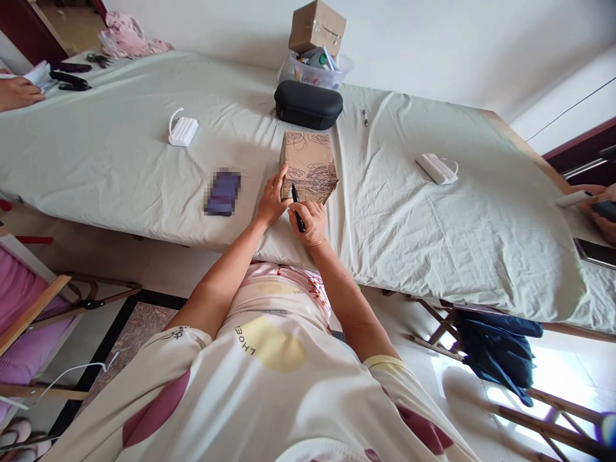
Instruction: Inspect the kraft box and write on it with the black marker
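The left hand point(272, 200) lies flat against the box point(308, 166), steadying it, fingers spread, while the right hand point(308, 221) pinches a pen point(297, 206) (tip at its near face).

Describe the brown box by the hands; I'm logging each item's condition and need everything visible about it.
The brown box looks like cardboard, roughly cube-shaped and closed, with dark scribbled line drawings on its top and near side. It sits flat on the cloth-covered table, in front of a black case. The left hand rests against its near left edge; the right hand holds a black marker with its tip at the near side.
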`<state>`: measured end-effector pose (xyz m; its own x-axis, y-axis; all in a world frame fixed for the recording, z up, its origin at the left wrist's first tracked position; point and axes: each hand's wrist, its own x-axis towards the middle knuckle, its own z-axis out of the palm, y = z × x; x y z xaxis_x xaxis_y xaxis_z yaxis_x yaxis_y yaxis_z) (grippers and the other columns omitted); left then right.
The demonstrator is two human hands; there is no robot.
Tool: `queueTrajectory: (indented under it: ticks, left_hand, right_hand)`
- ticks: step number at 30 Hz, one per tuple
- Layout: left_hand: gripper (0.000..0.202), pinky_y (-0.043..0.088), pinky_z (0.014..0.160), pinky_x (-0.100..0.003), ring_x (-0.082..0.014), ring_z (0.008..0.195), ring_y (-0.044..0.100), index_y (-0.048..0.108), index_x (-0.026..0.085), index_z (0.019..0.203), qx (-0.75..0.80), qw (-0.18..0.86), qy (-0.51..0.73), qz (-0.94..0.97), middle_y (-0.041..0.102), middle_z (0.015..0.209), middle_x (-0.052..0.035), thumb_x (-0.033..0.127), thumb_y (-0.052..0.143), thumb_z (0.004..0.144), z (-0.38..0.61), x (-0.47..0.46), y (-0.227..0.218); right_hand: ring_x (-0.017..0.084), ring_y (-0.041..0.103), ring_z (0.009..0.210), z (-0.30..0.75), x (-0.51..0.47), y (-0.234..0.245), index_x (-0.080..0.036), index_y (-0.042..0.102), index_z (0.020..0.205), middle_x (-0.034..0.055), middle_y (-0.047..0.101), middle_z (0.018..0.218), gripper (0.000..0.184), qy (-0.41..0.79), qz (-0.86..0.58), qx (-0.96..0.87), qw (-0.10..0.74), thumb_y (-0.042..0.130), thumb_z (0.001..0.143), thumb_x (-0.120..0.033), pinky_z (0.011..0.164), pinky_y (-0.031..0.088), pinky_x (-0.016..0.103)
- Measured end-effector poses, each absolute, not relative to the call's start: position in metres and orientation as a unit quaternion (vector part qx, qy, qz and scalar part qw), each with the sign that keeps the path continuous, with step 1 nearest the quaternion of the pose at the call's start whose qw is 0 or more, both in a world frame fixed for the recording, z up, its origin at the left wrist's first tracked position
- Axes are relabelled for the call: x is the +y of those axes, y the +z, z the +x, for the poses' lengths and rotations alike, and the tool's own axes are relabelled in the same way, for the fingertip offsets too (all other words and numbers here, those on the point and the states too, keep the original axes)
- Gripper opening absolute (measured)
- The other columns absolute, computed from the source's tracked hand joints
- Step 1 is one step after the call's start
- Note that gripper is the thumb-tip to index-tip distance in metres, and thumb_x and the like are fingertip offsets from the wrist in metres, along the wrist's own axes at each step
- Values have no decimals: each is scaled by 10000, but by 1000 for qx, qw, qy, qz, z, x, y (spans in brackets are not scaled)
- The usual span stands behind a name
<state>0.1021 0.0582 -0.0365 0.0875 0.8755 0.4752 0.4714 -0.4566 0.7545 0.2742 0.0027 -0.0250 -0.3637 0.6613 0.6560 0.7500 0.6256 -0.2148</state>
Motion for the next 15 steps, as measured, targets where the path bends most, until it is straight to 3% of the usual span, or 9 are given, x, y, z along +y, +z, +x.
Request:
queueTrajectory:
  ticks: [5,9,12,15]
  left_hand:
    - [903,347,1352,-499,-305,1559,460,292,260,1711,453,207,503,706,480,1709,-118,328,713,915,102,62,-41]
    - [904,521,1186,-459,-282,1417,625,252,345,1732,464,228,519,680,611,1588,-100,391,696,946,103,64,-49]
    - [945,568,1097,-412,-270,1297,698,226,336,1742,472,248,521,666,622,1587,-100,409,729,946,103,66,-53]
    - [1040,612,1013,-383,-247,1124,749,210,246,1746,485,264,501,666,583,1631,-149,403,801,905,104,68,-54]
  right_hand:
    - [229,667,900,273,4,-25,-245,766,1083,79,753,900,384,-30,-426,-832,354,442,1110,-449,873,475,369]
    - [234,710,1050,270,5,-24,-239,752,1180,106,796,1082,383,14,-365,-869,333,434,1107,-438,963,528,370]
    - [246,707,1150,269,6,-25,-223,719,1273,130,788,1192,402,21,-332,-865,376,417,1109,-432,1019,555,399]
    - [262,698,1203,276,8,-28,-222,674,1335,146,759,1264,409,-1,-360,-814,455,409,1107,-432,1090,551,457]
